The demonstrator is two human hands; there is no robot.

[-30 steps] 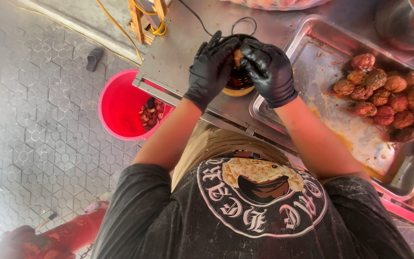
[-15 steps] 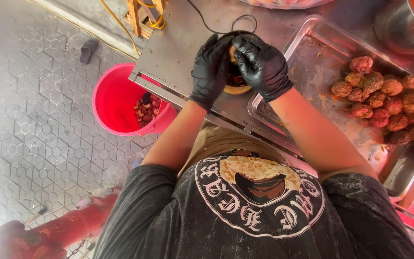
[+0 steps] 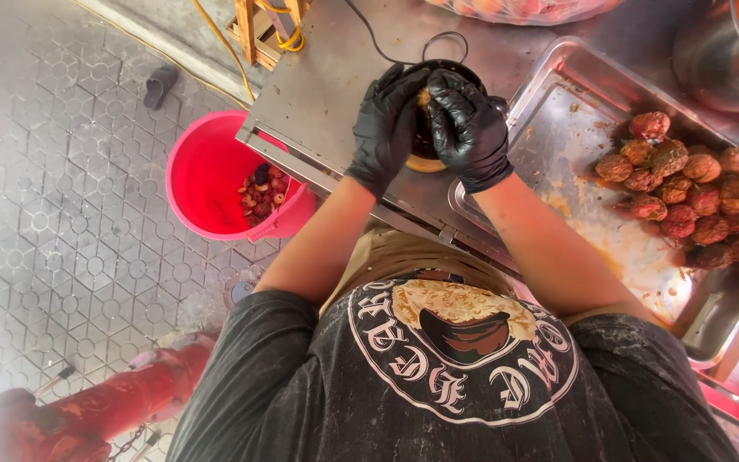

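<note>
My left hand (image 3: 387, 128) and right hand (image 3: 470, 128), in matte black gloves, clench fingers around a small round fruit (image 3: 423, 98) over the steel desk (image 3: 318, 94); wrinkled brown fruits (image 3: 694, 188) heap at three o'clock.

Bright, even daylight fills the view, with only soft shadows. The pale grey patterned paving (image 3: 53, 214) at the left looks washed out and hazy. The steel table top (image 3: 327, 94) and the shallow steel tray (image 3: 583, 197) give a dull sheen rather than hard glare. The black-gloved hands (image 3: 429, 124) read dark with little detail. The wide lens bends lines toward the edges, and the red object (image 3: 70, 411) at the lower left corner is blurred.
</note>
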